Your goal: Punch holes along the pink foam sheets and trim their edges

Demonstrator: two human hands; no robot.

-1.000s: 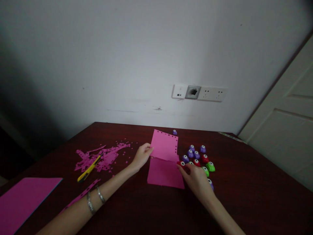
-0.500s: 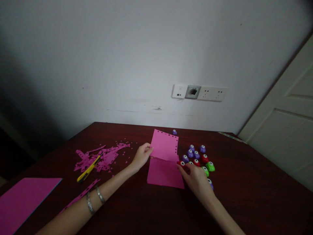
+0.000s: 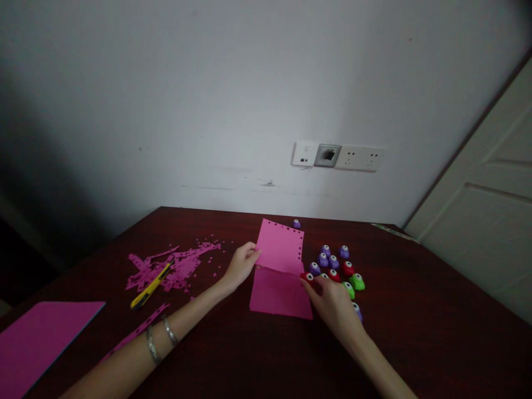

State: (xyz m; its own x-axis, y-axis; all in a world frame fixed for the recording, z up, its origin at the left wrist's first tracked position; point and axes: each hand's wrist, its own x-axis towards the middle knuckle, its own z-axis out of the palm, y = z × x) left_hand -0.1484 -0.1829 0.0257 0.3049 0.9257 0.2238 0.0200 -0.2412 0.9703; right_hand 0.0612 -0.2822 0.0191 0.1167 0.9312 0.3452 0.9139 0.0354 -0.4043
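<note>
Barely shifted, pink sheet [image 3: 279,246] points lengthwise toward wall [image 3: 233,111]

A yellow cutter [image 3: 150,287] lies partly on pink paper scraps [image 3: 185,269] toward the left edge of the table [image 3: 419,299]. Behind the far edge, a pale wall [image 3: 228,100] bears socket plates [image 3: 361,158]; a panelled door [image 3: 494,205] stands beyond the far right corner.

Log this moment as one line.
left hand: grips pink sheet | right hand: holds red punch at sheet edge | cutter: on scraps
</note>
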